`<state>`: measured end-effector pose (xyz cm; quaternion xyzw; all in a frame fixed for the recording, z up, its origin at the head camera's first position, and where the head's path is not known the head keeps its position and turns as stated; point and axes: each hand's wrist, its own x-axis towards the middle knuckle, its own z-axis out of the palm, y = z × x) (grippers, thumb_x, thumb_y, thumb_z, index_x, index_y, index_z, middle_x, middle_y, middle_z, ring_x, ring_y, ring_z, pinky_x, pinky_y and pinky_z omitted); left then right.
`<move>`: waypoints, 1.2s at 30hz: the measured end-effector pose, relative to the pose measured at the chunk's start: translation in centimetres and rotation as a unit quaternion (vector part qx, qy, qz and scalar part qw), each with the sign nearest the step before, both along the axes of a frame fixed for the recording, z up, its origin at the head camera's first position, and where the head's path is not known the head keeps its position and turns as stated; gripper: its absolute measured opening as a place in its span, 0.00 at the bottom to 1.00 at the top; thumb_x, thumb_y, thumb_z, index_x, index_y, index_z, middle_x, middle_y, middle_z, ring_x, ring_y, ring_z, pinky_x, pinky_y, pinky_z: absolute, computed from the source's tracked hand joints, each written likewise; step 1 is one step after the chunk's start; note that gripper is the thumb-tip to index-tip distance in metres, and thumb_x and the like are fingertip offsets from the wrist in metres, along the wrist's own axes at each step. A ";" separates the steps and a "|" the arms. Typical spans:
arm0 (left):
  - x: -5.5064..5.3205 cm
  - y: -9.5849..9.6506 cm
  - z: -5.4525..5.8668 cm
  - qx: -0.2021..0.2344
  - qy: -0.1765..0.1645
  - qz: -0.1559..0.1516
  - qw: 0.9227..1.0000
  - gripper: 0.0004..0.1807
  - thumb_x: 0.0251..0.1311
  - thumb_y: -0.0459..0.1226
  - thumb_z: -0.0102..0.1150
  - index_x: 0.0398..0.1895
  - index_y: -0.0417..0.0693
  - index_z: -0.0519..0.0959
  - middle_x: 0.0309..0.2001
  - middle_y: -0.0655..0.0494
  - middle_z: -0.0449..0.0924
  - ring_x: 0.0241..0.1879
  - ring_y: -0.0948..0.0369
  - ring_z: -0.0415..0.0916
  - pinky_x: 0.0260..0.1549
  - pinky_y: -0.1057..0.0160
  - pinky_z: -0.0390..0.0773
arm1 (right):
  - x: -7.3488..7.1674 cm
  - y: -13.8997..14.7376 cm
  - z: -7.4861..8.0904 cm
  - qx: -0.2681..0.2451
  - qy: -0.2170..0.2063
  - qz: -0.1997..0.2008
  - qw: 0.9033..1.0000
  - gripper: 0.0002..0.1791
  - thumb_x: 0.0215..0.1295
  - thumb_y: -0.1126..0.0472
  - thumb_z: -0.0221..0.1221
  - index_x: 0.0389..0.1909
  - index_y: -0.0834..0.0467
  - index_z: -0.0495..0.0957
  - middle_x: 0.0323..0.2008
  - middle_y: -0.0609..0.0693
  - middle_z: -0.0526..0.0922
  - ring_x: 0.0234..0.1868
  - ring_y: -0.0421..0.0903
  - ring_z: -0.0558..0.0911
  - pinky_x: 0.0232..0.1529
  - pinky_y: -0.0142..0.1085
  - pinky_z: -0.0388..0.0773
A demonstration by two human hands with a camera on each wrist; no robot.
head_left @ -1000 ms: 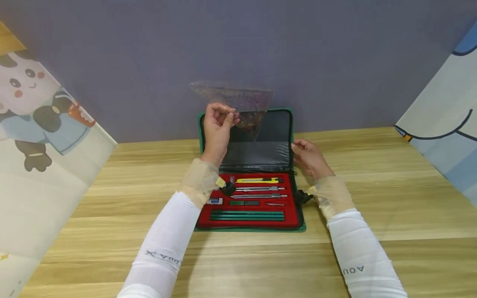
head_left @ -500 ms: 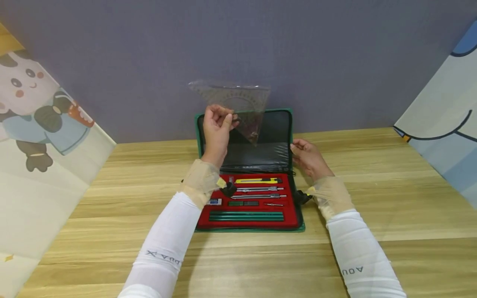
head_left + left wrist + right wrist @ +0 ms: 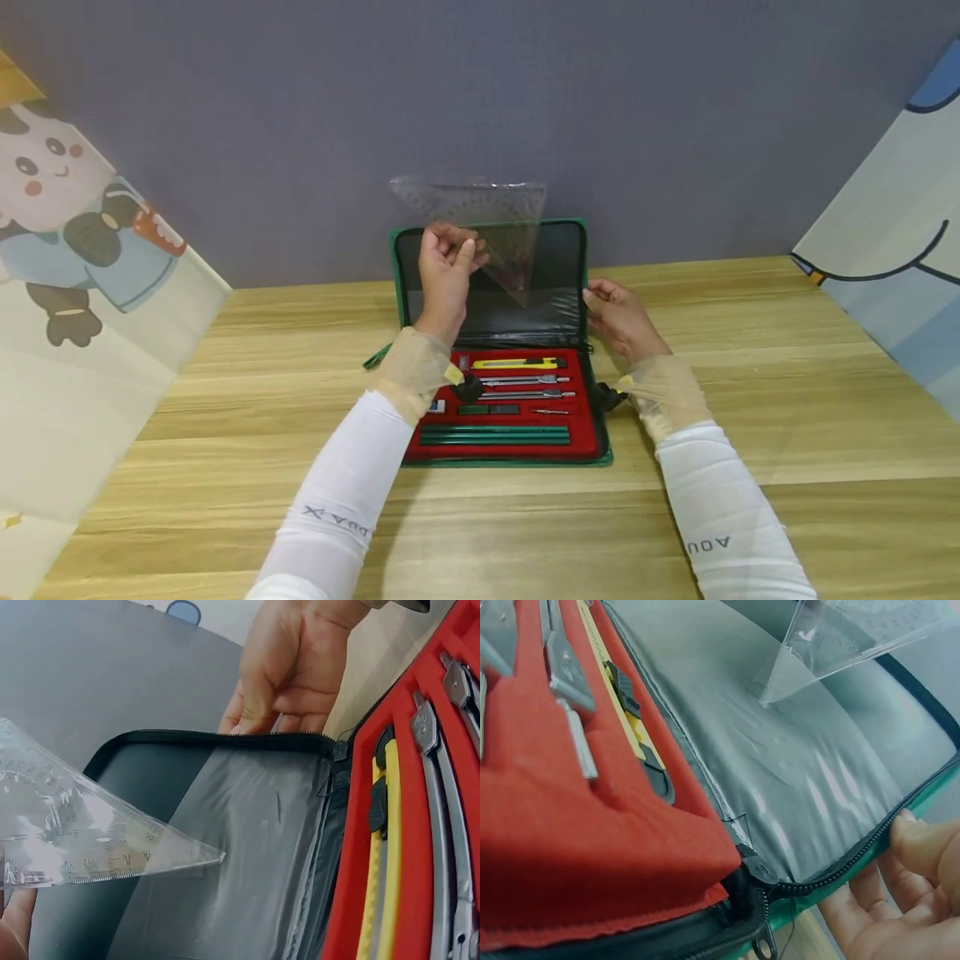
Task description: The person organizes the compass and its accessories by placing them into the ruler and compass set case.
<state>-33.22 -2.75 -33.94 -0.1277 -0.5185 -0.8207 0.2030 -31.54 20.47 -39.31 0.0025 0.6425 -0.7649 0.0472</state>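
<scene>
My left hand [image 3: 448, 271] pinches a clear plastic set square [image 3: 502, 225] with printed scales, raised before the upright lid of a green zip case [image 3: 504, 463]. One pointed corner of the set square [image 3: 142, 847] aims down at the lid's clear pocket [image 3: 232, 825] in the left wrist view. At the lid's right edge, my right hand [image 3: 618, 315] holds the zipped border between thumb and fingers; the right wrist view shows that thumb [image 3: 922, 840] on the inner side. Red foam [image 3: 588, 437] lines the case's base.
In the foam lie a yellow utility knife [image 3: 519, 363], metal compasses [image 3: 525, 394], green pencils [image 3: 495, 435] and a partly hidden eraser [image 3: 437, 407]. The case rests on a wooden table [image 3: 750, 375], with a grey wall [image 3: 675, 125] behind.
My left hand and the set square have come down slightly and a little right, so the lower corner sits lower before the lid. My right hand stays at the lid's edge.
</scene>
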 end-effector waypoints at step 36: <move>0.1 0.7 -2.6 -0.077 0.006 -0.029 0.997 0.14 0.61 0.21 0.52 0.48 0.39 0.67 0.36 0.53 0.76 0.35 0.62 0.79 0.38 0.66 0.79 | -0.2 -0.5 0.3 0.044 -0.002 0.001 0.999 0.04 0.71 0.64 0.49 0.43 0.55 0.69 0.34 0.40 0.72 0.32 0.34 0.73 0.32 0.25 0.74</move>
